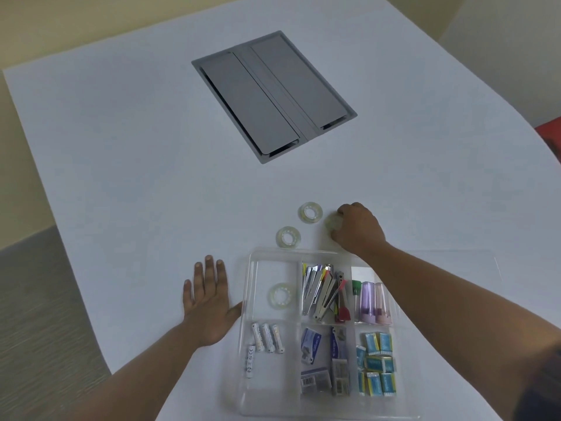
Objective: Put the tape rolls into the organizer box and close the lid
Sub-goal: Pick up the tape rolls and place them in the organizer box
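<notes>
A clear plastic organizer box (247, 329) lies open at the near edge of the white table, its clear lid (455, 262) folded out to the right. One clear tape roll (280, 295) rests in the box's top-left compartment. Two more tape rolls lie flat on the table beyond the box, one roll (288, 237) nearer and another roll (310, 212) farther. My right hand (356, 229) is closed around a further tape roll (333, 223) on the table just right of them. My left hand (206, 302) lies flat, fingers spread, its thumb against the box's left wall.
Other compartments hold batteries (264, 341), metal clips (323, 291), small coloured cases (368, 302), staple boxes (324, 360) and blue packets (376, 363). A grey recessed cable hatch (273, 95) sits in the table's middle. The table edge curves along the left and right.
</notes>
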A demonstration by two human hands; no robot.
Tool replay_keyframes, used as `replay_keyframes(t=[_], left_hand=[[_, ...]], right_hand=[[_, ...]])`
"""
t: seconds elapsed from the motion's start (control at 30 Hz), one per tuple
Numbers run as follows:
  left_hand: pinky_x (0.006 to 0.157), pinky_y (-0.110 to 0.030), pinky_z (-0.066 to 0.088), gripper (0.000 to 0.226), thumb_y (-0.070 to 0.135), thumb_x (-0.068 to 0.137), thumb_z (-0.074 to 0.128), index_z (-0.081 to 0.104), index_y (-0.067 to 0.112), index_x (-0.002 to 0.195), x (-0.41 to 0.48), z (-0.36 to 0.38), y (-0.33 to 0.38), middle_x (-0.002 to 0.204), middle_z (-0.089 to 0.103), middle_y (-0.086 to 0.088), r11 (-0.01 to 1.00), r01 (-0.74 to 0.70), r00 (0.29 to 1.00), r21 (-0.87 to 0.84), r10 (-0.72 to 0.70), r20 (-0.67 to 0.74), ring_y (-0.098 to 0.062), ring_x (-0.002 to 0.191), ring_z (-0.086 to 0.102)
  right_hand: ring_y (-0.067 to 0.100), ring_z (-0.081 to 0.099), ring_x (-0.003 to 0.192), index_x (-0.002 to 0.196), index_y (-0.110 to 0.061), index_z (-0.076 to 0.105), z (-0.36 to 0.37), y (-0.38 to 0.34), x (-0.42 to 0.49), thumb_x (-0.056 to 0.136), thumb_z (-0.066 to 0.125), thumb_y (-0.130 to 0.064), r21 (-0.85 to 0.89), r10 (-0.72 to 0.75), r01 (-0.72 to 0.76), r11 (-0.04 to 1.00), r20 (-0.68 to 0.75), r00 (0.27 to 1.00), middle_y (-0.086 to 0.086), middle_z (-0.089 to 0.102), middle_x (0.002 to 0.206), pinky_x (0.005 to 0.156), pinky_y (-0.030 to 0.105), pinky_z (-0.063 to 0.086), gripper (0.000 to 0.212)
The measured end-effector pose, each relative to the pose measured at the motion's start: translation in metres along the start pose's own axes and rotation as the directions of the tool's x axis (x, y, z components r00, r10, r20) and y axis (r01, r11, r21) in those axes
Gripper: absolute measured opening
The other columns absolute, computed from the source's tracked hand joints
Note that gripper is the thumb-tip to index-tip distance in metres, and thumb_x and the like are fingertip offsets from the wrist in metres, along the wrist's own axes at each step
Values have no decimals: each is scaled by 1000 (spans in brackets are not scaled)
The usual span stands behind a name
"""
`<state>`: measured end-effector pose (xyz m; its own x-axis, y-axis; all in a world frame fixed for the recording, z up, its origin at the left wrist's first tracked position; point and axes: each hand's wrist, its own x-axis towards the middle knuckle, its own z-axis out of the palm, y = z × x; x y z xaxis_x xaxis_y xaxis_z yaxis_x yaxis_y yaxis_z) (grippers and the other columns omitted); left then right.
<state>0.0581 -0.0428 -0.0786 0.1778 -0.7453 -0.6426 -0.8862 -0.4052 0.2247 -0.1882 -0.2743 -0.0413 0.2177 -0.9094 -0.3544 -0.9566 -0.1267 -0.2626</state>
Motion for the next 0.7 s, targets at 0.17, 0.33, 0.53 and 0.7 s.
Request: replay_keyframes(t=[0.17, 0.33, 0.53, 0.7], left_hand=[[113, -51, -18, 99, 67, 87, 29, -47, 18, 127, -1, -6, 1, 134, -57, -1, 1000, -6, 999, -5, 6, 53, -25, 129, -47], [112, -51, -20, 101, 68, 87, 32, -46, 17, 127, -2, -11, 3, 133, -57, -2, 1000, -10, 996, -7, 11, 90, -26, 129, -47], [109, -51, -22, 112, 71, 82, 41, -47, 19, 126, 0, -19, 1, 132, -57, -3, 999, -31, 984, -18, 33, 177, -27, 126, -50], [108, -51, -23, 113, 73, 80, 41, -49, 21, 123, -1, -18, 1, 132, -58, -2, 999, -28, 986, -22, 31, 162, -26, 126, -50]], right_hand=[[26, 58, 93, 113, -12, 61, -12, -7, -17, 71, 77, -31, 161, -7, 22, 987, -92, 996, 7, 59, 106, 72, 32, 45, 49], [23, 61, 89, 112, -20, 62, -22, -40, -69, 70, 78, -28, 243, -313, 352, 904, -185, 931, 3, 64, 105, 76, 37, 50, 46], [25, 56, 107, 133, -19, 52, 10, -64, -123, 76, 74, -37, -80, -625, 627, 775, 47, 779, 2, 64, 122, 90, 40, 42, 63], [26, 53, 108, 125, -18, 55, 35, -67, -132, 80, 70, -35, -202, -659, 673, 712, 142, 739, 3, 64, 117, 89, 41, 41, 51]])
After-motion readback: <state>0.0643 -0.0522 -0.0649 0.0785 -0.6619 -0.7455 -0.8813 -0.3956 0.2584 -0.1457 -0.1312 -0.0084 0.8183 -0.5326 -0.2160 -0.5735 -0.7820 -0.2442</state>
